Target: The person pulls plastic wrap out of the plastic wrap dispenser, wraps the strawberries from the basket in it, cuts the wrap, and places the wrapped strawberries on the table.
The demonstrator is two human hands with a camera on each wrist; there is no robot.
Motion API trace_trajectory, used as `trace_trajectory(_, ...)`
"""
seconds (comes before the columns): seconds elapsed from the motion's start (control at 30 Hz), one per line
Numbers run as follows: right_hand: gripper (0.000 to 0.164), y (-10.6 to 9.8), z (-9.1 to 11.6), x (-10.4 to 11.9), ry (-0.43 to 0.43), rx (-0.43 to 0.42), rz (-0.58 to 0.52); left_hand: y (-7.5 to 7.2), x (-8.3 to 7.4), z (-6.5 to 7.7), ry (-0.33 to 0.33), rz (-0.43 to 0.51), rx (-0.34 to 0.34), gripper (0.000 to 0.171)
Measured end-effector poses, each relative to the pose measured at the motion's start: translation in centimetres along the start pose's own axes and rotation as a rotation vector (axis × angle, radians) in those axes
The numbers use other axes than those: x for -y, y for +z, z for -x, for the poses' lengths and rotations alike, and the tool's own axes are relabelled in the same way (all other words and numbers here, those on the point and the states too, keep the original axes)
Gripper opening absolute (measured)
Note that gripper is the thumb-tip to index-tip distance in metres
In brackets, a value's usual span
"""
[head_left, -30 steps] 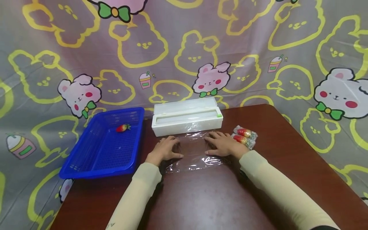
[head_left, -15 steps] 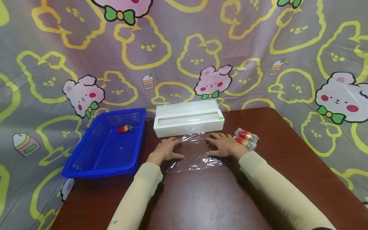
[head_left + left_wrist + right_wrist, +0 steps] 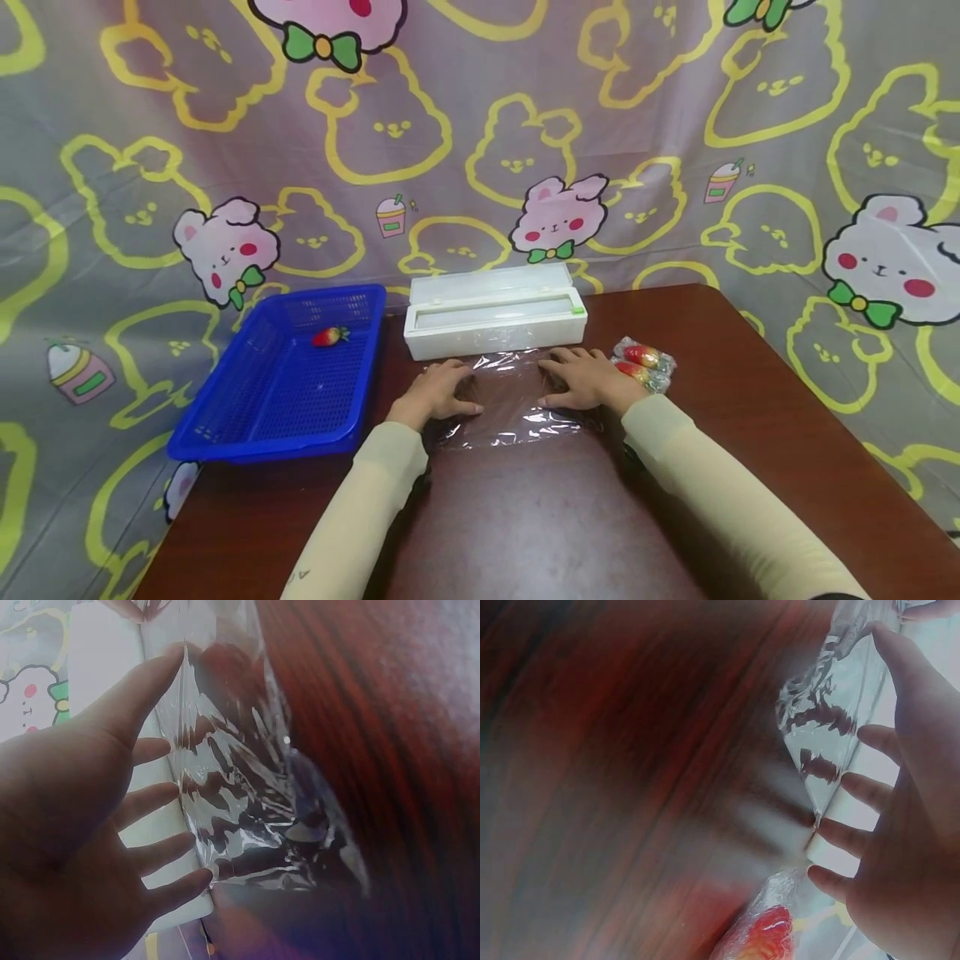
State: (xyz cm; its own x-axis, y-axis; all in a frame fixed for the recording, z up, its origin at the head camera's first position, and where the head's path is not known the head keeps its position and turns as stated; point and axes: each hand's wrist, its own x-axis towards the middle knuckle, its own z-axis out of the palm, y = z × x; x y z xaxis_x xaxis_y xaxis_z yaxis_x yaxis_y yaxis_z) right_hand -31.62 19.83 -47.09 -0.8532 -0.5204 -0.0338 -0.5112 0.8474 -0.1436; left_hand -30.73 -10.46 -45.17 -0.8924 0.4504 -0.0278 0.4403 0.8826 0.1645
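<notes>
A sheet of clear plastic wrap (image 3: 512,398) lies on the table, shiny and creased along its near edge. It runs back to the front of a long white wrap dispenser box (image 3: 495,335). My left hand (image 3: 435,393) touches the sheet's left side with spread fingers. On the right side my right hand (image 3: 585,382) does likewise, thumb toward the middle. In both wrist views the fingertips meet the film (image 3: 225,780) along its edge, thumb and fingers apart. Beside my right hand lie two strawberries (image 3: 645,357) wrapped in film, partly hidden by the wrist.
At the left stands a blue plastic basket (image 3: 262,452) with one unwrapped strawberry (image 3: 327,337) inside. The dispenser's lid (image 3: 491,284) is raised at the back. A patterned curtain (image 3: 450,125) hangs behind the brown table (image 3: 540,517).
The head view has shifted slightly, so the scene sits a little lower and further right. Both hands keep their places on the wrap.
</notes>
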Motion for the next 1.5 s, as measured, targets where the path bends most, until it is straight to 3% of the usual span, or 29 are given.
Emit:
trace_trajectory(0.43,0.081,-0.1,-0.1,-0.4,-0.019,-0.026,-0.015,0.7,0.2,-1.3,0.013,-0.003,0.004,0.076)
trace_trajectory(0.6,0.082,-0.5,-0.2,-0.6,-0.006,-0.022,-0.012,0.0,-1.0,-1.6,0.048,-0.041,-0.03,0.074)
trace_trajectory(0.73,0.084,-0.6,-0.1,-0.9,0.006,-0.012,0.003,-2.6,-3.0,-1.4,0.106,-0.107,-0.092,0.066)
trace_trajectory(0.83,0.085,-0.6,0.1,-1.2,0.01,-0.004,0.001,-5.9,-4.1,-0.8,0.151,-0.187,-0.141,0.06)
trace_trajectory(0.93,0.085,-0.3,0.5,-1.6,0.018,0.014,-0.012,-9.8,-4.0,-0.3,0.175,-0.246,-0.183,0.056)
trace_trajectory(1.07,0.084,0.2,1.5,-2.0,0.023,0.051,-0.019,-14.5,-1.4,-0.4,0.148,-0.25,-0.201,0.055)
trace_trajectory(1.17,0.084,0.4,2.2,-2.2,0.026,0.057,-0.02,-17.3,2.1,-1.1,0.085,-0.203,-0.191,0.055)
trace_trajectory(1.23,0.083,0.5,2.6,-2.1,0.027,0.056,-0.015,-18.4,4.8,-1.5,0.03,-0.157,-0.173,0.053)
trace_trajectory(1.37,0.081,0.6,2.8,-1.7,0.004,0.045,-0.005,-18.2,10.7,-1.8,-0.061,-0.109,-0.103,0.048)
trace_trajectory(1.5,0.08,0.7,2.6,-0.8,-0.034,0.044,0.007,-15.9,15.9,-1.2,-0.105,-0.167,0.076,0.047)
